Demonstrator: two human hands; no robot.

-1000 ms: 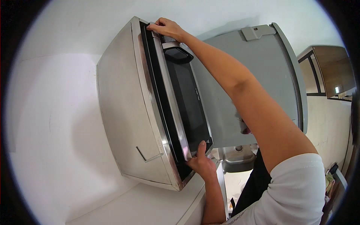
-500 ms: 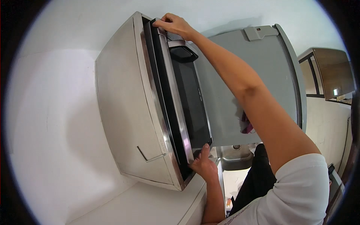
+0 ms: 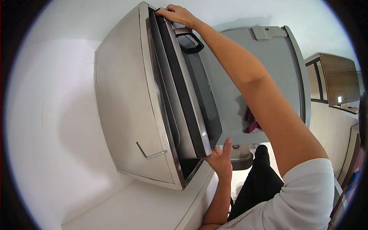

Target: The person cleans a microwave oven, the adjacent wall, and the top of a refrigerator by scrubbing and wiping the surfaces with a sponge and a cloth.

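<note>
A pale metal casing (image 3: 122, 99) stands on the left, its opening facing right. Out of that opening projects an oven front (image 3: 203, 96) of black glass, dark bands and steel trim, with a black loop handle (image 3: 193, 42) near its upper end. My right hand (image 3: 176, 15) reaches across and grips the upper edge of the front, its fingers curled over it. At the lower corner my left hand (image 3: 220, 161) has its fingers hooked round the edge, with the thumb raised off the front. The oven front sits askew, its lower end farther out than its upper end.
A grey fridge (image 3: 237, 53) stands close on the right, with a purple cloth (image 3: 251, 122) against it. Under the casing is a white counter (image 3: 142, 207). A steel sink (image 3: 239, 165) shows below the fridge, and a brown cabinet (image 3: 337, 76) at far right.
The lower end of the oven front has moved right, out of the casing, showing more of its metal side. My left hand went along with it. My right hand has shifted slightly upward.
</note>
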